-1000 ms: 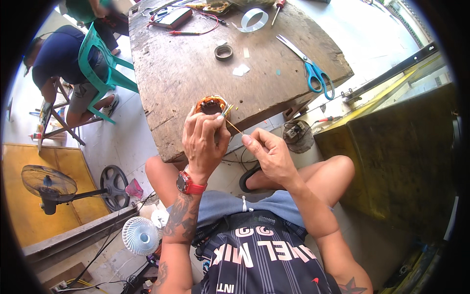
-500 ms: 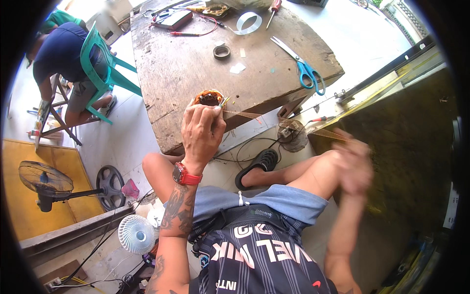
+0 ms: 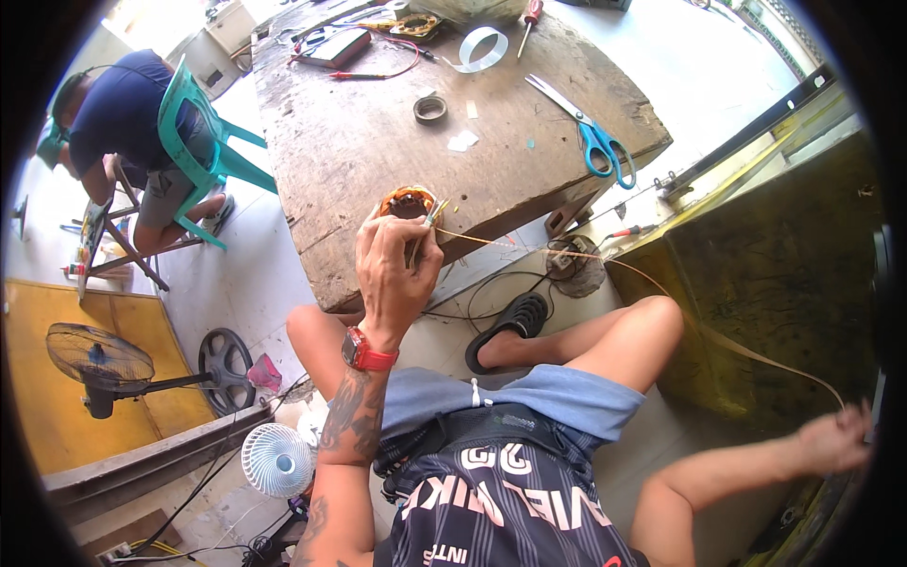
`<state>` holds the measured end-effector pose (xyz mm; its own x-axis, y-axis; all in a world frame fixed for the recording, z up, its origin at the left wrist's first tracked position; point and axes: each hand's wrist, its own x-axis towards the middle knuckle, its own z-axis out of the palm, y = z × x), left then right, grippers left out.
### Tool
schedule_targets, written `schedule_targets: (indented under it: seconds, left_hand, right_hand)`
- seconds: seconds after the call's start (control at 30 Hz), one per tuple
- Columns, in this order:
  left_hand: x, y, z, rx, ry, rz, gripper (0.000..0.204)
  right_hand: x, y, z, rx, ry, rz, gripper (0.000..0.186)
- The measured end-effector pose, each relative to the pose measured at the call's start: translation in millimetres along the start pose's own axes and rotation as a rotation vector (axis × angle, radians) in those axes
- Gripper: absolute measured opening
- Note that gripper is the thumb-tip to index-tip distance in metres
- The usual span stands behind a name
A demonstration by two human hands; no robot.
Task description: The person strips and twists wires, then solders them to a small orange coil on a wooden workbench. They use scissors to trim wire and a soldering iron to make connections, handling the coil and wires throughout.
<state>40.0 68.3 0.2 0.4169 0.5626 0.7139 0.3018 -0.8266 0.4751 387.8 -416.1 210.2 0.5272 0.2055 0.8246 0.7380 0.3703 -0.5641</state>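
At the near edge of the wooden table (image 3: pixel 340 194), my left hand (image 3: pixel 397 265) is closed on a ring-shaped motor stator (image 3: pixel 408 197) with orange-brown windings. Several thin wire ends (image 3: pixel 436 210) stick out by its fingertips. A long tan string (image 3: pixel 624 264) runs from the stator across to the far right, sagging in a curve past my knee. My right hand (image 3: pixel 836 439) is stretched out near the right rim of the picture, closed on the string's other end; its fingers are slightly blurred.
Blue-handled scissors (image 3: pixel 593 142), a dark tape roll (image 3: pixel 430 109), a clear tape ring (image 3: pixel 482 49), a screwdriver (image 3: pixel 530 26) and a meter with leads (image 3: pixel 333 47) lie on the table. Fans (image 3: pixel 277 460) stand at left. Someone sits bent over on a green chair (image 3: pixel 179 156).
My right hand has swung from above my knee out to the far right, drawing the string out longer. My left hand stays on the stator.
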Motion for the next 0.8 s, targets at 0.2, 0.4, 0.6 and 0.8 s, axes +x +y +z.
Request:
schedule_targets:
  seconds: [0.2, 0.4, 0.6, 0.8]
  left_hand:
    - [2, -3, -9, -0.038, -0.050, -0.006, 0.023]
    - [8, -9, -24, -0.026, -0.181, 0.020, 0.017]
    - [7, -10, -22, 0.012, -0.178, 0.093, 0.021]
    - [8, -11, -20, 0.030, -0.198, 0.104, 0.026]
  right_hand:
    - [-131, 91, 301, -0.296, -0.324, 0.482, 0.023]
    - [-162, 83, 365, -0.278, -0.355, 0.316, 0.021]
    - [-189, 83, 364, -0.232, -0.439, 0.435, 0.020]
    - [-194, 79, 364, -0.203, -0.513, 0.481, 0.019]
